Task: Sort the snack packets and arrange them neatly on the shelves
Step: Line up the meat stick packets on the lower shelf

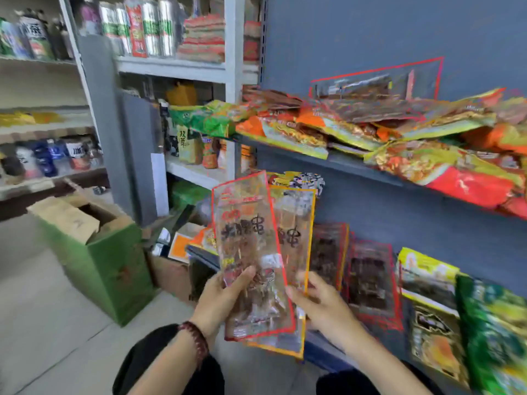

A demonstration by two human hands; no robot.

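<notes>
Clear-film, red-edged packet (251,252) overlaps a yellow-edged packet (296,223), both held upright before the left end of the lower shelf (322,353). Your left hand (225,300) grips the red one, thumb across its face; your right hand (322,303) pinches the yellow one's lower edge. Judged step: sorting by kind, placing not begun. Matching leaning packets (368,277) stand just beside. Next, separate the pair and stand each with its like. Upper shelf (356,163) carries an unsorted heap (356,129).

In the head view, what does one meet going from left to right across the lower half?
Green box, left hand, held packets, right hand, dark red-edged packet, yellow-topped packet, green packet.
</notes>
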